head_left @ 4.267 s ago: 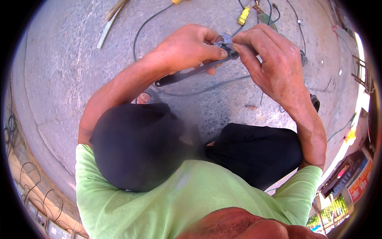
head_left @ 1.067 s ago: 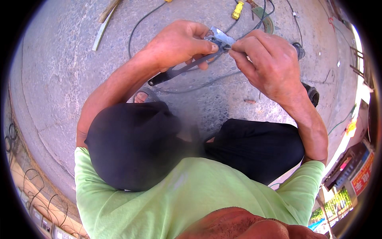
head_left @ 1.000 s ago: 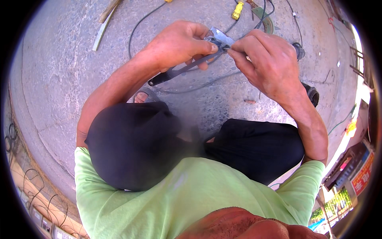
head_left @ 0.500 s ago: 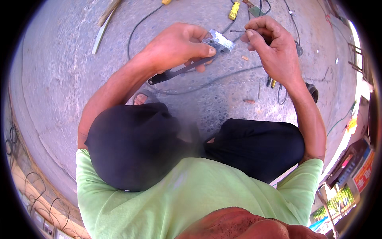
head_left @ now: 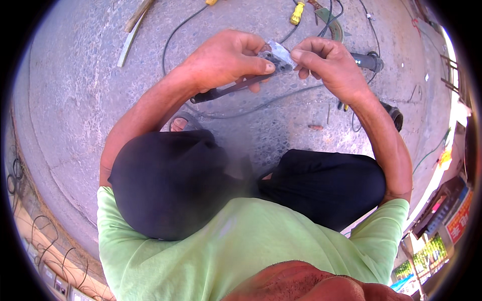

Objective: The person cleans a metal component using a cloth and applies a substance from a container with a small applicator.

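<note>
My left hand [head_left: 228, 57] is closed around a dark metal part with a long bar-like handle [head_left: 221, 93], which slants down toward my left knee. At its upper end sits a silvery-white block [head_left: 281, 54], between my two hands. My thumb presses along the dark side of that end. My right hand [head_left: 329, 62] is closed in a pinch right at the block's right edge. The thin dark rod seen in these fingers half a second ago is hidden now by the fingertips and the block.
A yellow-handled tool [head_left: 297, 13] lies on the concrete floor [head_left: 115, 95] beyond my hands. Behind my right hand are a curved green guard [head_left: 335, 29] and a dark cylindrical tool [head_left: 369, 61]. A grey cable [head_left: 261, 108] loops beneath my hands. Wooden strips [head_left: 133, 35] lie at far left.
My right hand has moved left and slightly down, bringing its pinched fingers to the silvery block. My left hand keeps its hold nearly in place.
</note>
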Motion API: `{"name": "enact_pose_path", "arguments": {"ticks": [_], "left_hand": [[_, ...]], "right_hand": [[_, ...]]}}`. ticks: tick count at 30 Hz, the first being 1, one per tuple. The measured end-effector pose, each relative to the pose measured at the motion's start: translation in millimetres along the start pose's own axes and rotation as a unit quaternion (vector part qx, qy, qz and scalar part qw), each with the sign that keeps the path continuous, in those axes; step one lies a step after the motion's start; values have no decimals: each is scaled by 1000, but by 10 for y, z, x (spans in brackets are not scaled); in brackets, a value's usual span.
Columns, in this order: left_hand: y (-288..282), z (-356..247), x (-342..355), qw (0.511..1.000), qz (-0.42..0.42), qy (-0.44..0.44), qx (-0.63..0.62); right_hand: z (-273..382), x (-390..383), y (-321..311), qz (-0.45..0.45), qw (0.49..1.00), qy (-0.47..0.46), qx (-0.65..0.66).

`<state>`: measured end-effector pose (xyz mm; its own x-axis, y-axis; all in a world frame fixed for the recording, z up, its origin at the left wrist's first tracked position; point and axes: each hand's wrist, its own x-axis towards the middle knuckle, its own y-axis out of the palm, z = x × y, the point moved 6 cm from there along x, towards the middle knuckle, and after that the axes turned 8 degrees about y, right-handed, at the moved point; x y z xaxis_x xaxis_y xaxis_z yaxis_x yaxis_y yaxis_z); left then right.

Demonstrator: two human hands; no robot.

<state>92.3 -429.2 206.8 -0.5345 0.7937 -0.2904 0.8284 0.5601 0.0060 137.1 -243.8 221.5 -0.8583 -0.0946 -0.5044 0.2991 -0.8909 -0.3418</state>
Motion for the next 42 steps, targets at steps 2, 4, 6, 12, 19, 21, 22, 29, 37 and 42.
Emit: {"name": "enact_pose_path", "arguments": {"ticks": [2,4,6,12,19,21,22,29,37,42], "left_hand": [[4,10,9,1000,3,-7,-3],[-3,-34,-16,1000,-18,-1,7],[-14,-41,-16,1000,-24,5,3],[-63,62,5,999,-7,18,-28],[-154,310,25,999,-32,4,-2],[-150,607,64,998,-56,-34,6],[-154,794,64,995,-75,-61,18],[-12,2050,125,985,-72,-126,95],[373,1932,164,969,21,-53,242],[401,1954,63,951,-1,14,308]], "right_hand": [[-36,17,1,-4,1000,-15,2],[-48,12,-23,-38,999,-15,-2],[-50,7,-48,-63,998,-8,-7],[-66,12,-144,-93,995,43,-11],[-82,37,-204,-134,990,23,25],[-102,42,-225,-145,988,16,41],[-110,53,-223,-147,988,12,51],[-300,169,-263,-137,987,45,74],[-431,245,-276,-128,983,51,123],[-426,291,-250,-127,981,50,137]]}}
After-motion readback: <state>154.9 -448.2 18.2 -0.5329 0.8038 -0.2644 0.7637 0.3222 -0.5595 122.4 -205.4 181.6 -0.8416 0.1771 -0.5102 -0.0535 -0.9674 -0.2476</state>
